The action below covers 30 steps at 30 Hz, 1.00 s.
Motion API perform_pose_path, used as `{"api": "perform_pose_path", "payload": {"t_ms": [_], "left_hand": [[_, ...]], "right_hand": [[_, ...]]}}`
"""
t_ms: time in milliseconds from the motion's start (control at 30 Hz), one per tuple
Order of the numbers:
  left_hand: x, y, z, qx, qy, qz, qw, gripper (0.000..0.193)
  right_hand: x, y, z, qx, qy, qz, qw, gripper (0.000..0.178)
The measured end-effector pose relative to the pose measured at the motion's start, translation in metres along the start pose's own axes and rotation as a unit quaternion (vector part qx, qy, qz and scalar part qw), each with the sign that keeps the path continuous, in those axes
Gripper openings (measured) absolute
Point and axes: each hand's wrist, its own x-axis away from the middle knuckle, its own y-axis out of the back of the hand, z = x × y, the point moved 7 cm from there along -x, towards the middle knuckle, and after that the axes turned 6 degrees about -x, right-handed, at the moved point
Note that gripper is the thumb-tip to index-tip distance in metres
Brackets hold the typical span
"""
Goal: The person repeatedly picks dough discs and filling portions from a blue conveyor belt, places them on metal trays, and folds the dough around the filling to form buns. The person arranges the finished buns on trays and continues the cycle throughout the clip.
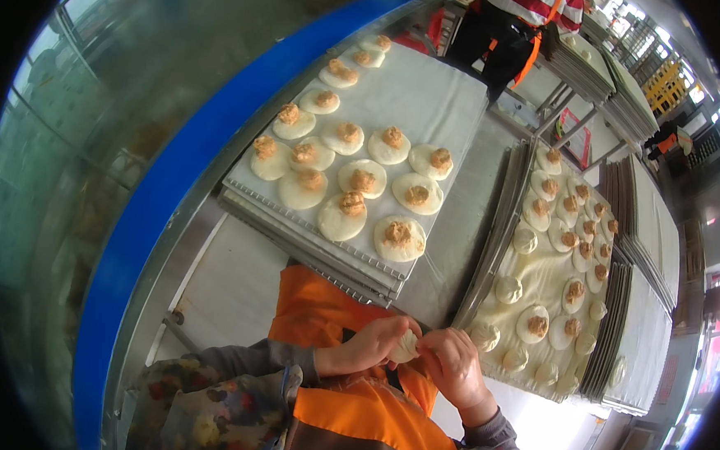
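Note:
Between my two hands, close to my orange apron, is a pleated white dough bun [404, 347]. My left hand [372, 341] cups it from the left with curled fingers. The fingers of my right hand [453, 363] pinch at its right side. Ahead of me lies a tray [435, 81] with flat dough rounds, each topped with a lump of orange-brown filling [398, 234]. To the right, a cloth-lined tray [492, 357] carries more filled dough rounds [538, 324] and several closed, pleated buns [508, 289].
A blue rail [160, 184] curves along the left beside a glass-like panel. Stacked trays [638, 333] stand beyond the right-hand tray. At the far end is a person [512, 24] in a striped top. A metal surface [450, 230] lies between the two trays.

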Motion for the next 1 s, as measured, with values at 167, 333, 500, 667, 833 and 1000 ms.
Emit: {"api": "perform_pose_path", "payload": {"t_ms": [167, 333, 500, 667, 833, 1000], "left_hand": [[-0.004, -0.01, 0.02, 0.17, 0.208, 0.039, 0.962, 0.077], [-0.003, -0.02, 0.014, 0.187, 0.261, 0.05, 0.946, 0.079], [-0.011, -0.022, -0.008, 0.098, 0.101, 0.025, 0.99, 0.066], [-0.021, -0.026, -0.043, -0.139, -0.155, -0.071, 0.975, 0.042], [-0.038, -0.042, -0.039, -0.06, -0.131, -0.027, 0.989, 0.045], [-0.077, -0.053, -0.038, -0.029, -0.128, -0.023, 0.991, 0.053]], "right_hand": [[0.001, 0.003, 0.003, -0.008, 0.017, 0.007, 1.0, 0.033], [0.003, 0.006, -0.001, -0.059, -0.026, 0.019, 0.998, 0.03], [0.005, 0.017, 0.003, -0.043, -0.011, -0.009, 0.999, 0.027], [0.018, 0.028, -0.023, -0.161, -0.168, -0.109, 0.966, 0.026], [0.017, 0.054, -0.012, -0.024, -0.056, -0.13, 0.99, 0.031], [0.015, 0.082, -0.026, -0.004, -0.131, -0.104, 0.986, 0.07]]}}
